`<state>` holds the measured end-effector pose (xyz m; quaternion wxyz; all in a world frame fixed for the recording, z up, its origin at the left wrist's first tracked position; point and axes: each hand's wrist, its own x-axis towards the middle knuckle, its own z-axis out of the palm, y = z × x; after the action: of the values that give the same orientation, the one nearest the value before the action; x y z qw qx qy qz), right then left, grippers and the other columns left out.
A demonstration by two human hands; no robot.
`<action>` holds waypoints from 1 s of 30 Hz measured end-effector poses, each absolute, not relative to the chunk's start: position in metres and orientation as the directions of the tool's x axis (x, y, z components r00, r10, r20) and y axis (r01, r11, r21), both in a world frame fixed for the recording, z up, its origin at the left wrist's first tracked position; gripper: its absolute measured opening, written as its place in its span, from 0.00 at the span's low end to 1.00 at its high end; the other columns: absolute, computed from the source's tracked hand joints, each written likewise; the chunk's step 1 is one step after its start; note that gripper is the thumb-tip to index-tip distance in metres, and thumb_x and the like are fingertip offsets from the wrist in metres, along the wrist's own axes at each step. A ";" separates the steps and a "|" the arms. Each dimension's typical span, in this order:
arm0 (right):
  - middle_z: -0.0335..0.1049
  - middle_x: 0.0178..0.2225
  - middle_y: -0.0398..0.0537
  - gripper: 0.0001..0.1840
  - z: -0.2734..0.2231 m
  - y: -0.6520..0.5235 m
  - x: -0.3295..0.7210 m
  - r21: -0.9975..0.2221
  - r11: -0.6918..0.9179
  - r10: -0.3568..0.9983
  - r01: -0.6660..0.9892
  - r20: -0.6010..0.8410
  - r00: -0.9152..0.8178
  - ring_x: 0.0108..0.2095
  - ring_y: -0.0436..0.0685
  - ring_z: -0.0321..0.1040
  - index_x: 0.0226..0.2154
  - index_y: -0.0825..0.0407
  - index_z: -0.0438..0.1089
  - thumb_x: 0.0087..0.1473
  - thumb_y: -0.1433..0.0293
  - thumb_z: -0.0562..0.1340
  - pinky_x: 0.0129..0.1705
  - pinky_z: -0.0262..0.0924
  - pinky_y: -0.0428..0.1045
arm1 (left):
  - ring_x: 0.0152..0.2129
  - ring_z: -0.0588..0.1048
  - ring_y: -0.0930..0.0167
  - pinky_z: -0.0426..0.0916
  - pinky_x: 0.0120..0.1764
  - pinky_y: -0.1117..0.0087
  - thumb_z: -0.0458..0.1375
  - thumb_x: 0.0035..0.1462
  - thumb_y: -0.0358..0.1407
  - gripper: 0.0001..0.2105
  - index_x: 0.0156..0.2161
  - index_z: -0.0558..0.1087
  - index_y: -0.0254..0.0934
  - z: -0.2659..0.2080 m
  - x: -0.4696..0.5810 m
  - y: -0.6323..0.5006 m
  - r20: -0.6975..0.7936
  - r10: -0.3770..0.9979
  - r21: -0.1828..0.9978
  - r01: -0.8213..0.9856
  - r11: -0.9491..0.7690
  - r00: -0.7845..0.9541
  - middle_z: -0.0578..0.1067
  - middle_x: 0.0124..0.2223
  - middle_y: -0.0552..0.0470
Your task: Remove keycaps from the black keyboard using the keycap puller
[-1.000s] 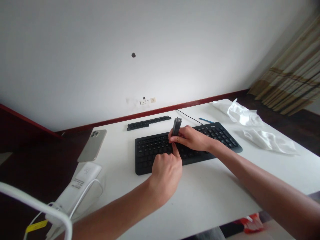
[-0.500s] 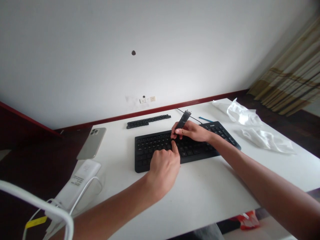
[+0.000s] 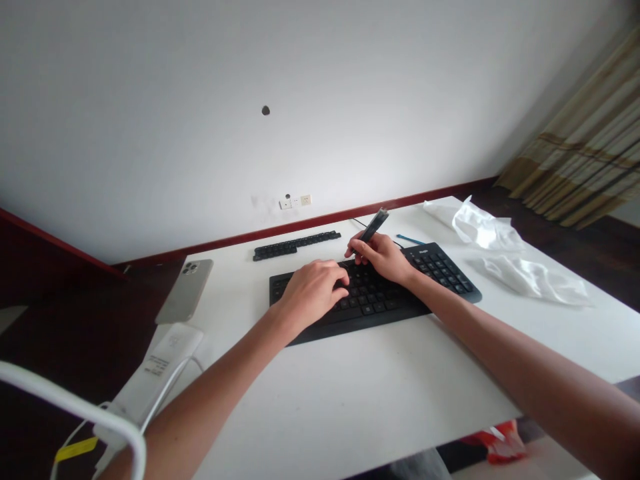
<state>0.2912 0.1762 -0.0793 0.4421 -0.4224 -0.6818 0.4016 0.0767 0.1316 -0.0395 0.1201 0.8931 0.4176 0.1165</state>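
Observation:
A black keyboard (image 3: 360, 312) lies on the white table, tilted slightly across it. Over its left half rests my left hand (image 3: 314, 285), palm down. Its thumb and index finger are apart, with nothing visible between them; the other fingertips are partly hidden. My right hand (image 3: 383, 257) is closed around a dark stick-like tool (image 3: 375, 225) whose paler end points up and right. That hand sits at the keyboard's back edge, and its lower fingertips hide the tool's other end. Beyond the keyboard lie black keycaps (image 3: 295, 244) lined up in rows.
A phone (image 3: 186, 288) and a white power strip (image 3: 155, 377) with cables are at the left edge. A blue stick (image 3: 411, 239) lies behind the keyboard. Crumpled clear plastic bags (image 3: 533, 279) lie on the right. The wall (image 3: 200, 133) stands behind.
My left hand has moved left and back, its pointing index finger now drawn away from the right fingertips. My right hand has shifted slightly back, and the tool leans further right.

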 end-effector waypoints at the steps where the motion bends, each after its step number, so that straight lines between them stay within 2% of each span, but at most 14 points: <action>1: 0.78 0.33 0.50 0.23 -0.079 0.176 0.291 -0.921 0.321 0.931 0.221 0.264 -0.251 0.27 0.53 0.69 0.34 0.53 0.74 0.64 0.49 0.61 0.30 0.65 0.49 | 0.41 0.79 0.66 0.72 0.44 0.66 0.64 0.63 0.34 0.03 0.40 0.80 0.42 -0.042 0.077 0.132 0.107 0.763 0.323 0.704 -0.633 0.638 0.81 0.42 0.54; 6: 0.78 0.33 0.50 0.23 -0.080 0.177 0.291 -0.917 0.322 0.932 0.233 0.264 -0.249 0.26 0.53 0.69 0.34 0.52 0.74 0.64 0.49 0.60 0.29 0.64 0.49 | 0.36 0.79 0.67 0.71 0.40 0.67 0.60 0.64 0.30 0.06 0.39 0.79 0.41 -0.048 0.080 0.131 0.116 0.761 0.320 0.701 -0.637 0.638 0.82 0.41 0.54; 11: 0.77 0.31 0.49 0.24 -0.080 0.176 0.292 -0.905 0.330 0.931 0.267 0.265 -0.253 0.26 0.53 0.68 0.34 0.53 0.75 0.65 0.49 0.60 0.30 0.64 0.49 | 0.39 0.79 0.66 0.72 0.40 0.66 0.62 0.60 0.29 0.07 0.41 0.78 0.44 -0.040 0.067 0.145 0.128 0.786 0.308 0.729 -0.611 0.605 0.82 0.42 0.56; 17: 0.78 0.33 0.50 0.24 -0.079 0.176 0.292 -0.909 0.310 0.937 0.278 0.242 -0.253 0.26 0.53 0.69 0.35 0.53 0.75 0.65 0.49 0.60 0.30 0.64 0.49 | 0.44 0.77 0.62 0.71 0.40 0.64 0.64 0.58 0.28 0.13 0.47 0.77 0.45 -0.054 0.027 0.190 0.251 0.867 0.178 0.860 -0.478 0.430 0.83 0.42 0.54; 24: 0.79 0.33 0.51 0.24 -0.077 0.174 0.291 -0.910 0.303 0.938 0.284 0.233 -0.257 0.26 0.53 0.69 0.34 0.53 0.75 0.64 0.49 0.60 0.31 0.64 0.49 | 0.44 0.76 0.62 0.71 0.44 0.62 0.64 0.59 0.27 0.12 0.47 0.77 0.43 -0.073 0.019 0.201 0.312 0.836 0.116 0.855 -0.505 0.452 0.82 0.42 0.51; 30: 0.79 0.32 0.50 0.24 -0.076 0.174 0.290 -0.902 0.295 0.943 0.315 0.221 -0.249 0.26 0.53 0.69 0.34 0.52 0.75 0.64 0.49 0.60 0.31 0.64 0.50 | 0.43 0.74 0.61 0.69 0.46 0.59 0.63 0.62 0.30 0.05 0.41 0.80 0.42 -0.076 0.021 0.201 0.315 0.812 0.072 0.840 -0.537 0.492 0.83 0.41 0.51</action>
<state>0.2905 0.1737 -0.0760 0.4110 -0.4548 -0.6918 0.3817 0.0211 0.2012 -0.0758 -0.0456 0.8625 0.4787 0.1573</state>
